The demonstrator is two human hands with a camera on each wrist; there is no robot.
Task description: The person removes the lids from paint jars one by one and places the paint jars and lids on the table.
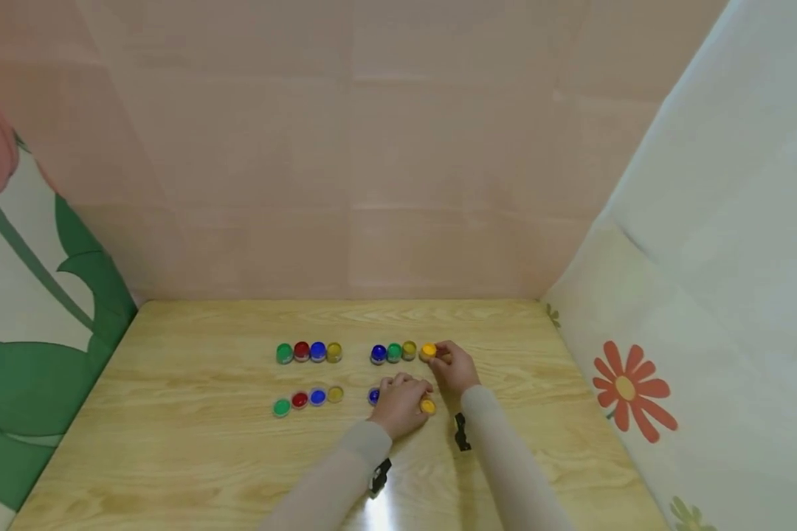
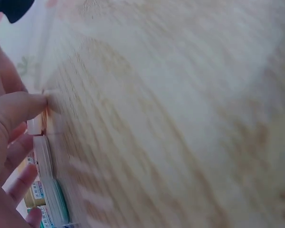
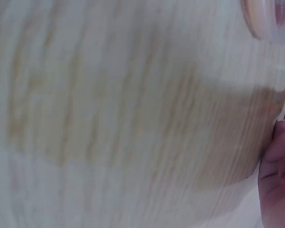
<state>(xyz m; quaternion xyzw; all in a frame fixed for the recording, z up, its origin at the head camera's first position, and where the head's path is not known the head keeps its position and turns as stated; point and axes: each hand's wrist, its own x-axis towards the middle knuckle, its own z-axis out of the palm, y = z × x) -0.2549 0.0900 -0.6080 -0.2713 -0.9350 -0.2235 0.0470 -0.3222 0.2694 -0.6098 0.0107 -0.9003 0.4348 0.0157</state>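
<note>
My right hand [image 1: 457,366] pinches a small orange paint pot [image 1: 428,352] at the right end of the back row. In the right wrist view, its fingertips meet the edge of that pot. My left hand [image 1: 401,405] reaches over the front row of lids, palm down. Its thumb and a finger are at the rim of the orange lid [image 1: 428,406], with the thumb [image 2: 26,105] against it in the left wrist view. A dark blue lid [image 1: 373,396] shows left of this hand. The lids under the hand are hidden from the head view.
Left of the orange pot stand dark blue [image 1: 378,355], green [image 1: 395,352] and dark yellow [image 1: 409,350] pots. Another row, green [image 1: 284,353] to yellow [image 1: 334,352], stands further left, with lids [image 1: 299,400] in front. Papered walls border the wooden table [image 1: 192,442].
</note>
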